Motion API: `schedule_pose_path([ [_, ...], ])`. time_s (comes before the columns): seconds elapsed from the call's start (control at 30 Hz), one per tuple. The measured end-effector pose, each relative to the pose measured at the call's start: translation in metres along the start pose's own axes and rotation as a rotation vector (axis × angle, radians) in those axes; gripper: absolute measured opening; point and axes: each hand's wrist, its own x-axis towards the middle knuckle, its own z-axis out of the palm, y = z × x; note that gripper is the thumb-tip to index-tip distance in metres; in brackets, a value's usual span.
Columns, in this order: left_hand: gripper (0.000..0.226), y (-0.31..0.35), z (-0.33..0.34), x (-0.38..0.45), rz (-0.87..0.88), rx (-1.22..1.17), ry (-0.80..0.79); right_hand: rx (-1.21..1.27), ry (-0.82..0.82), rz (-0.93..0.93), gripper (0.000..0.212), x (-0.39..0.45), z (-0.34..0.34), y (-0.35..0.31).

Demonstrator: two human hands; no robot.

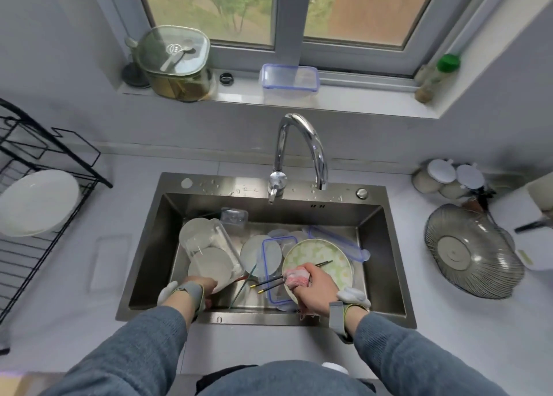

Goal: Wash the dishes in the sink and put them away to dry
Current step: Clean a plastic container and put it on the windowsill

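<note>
The steel sink (386, 240) is full of dishes. My left hand (200, 288) holds the near edge of a white plate (209, 265) at the sink's front left. My right hand (314, 288) grips a pink cloth (296, 277) over a green-patterned bowl (326, 258). Dark chopsticks (269, 283) lie across the middle, passing under my right hand. A clear container (209, 240) lies on its side behind the white plate. A blue-rimmed lid (270, 261) and more white plates (253, 253) fill the centre.
The faucet (299, 153) arches over the sink's back. A black drying rack (45, 192) with one white plate (39, 202) stands on the left counter. A smoked-glass bowl (472, 252) and jars (443, 180) sit on the right. A lidded pot (173, 63) and plastic box (288, 79) occupy the windowsill.
</note>
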Motion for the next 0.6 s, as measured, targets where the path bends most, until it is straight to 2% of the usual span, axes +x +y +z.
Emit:
schedule_pose_path([
  [0.17,0.047,-0.009,0.008,0.047,-0.048,-0.120,-0.098,-0.002,0.035,0.036,0.026,-0.017,-0.005,0.009],
  [0.3,0.048,-0.018,0.007,0.066,-0.046,-0.242,-0.104,0.003,0.043,0.037,0.024,-0.025,-0.012,0.013],
  [0.6,0.029,-0.016,-0.018,0.018,0.094,-0.334,-0.097,-0.027,0.051,0.019,0.030,-0.024,-0.013,0.005],
])
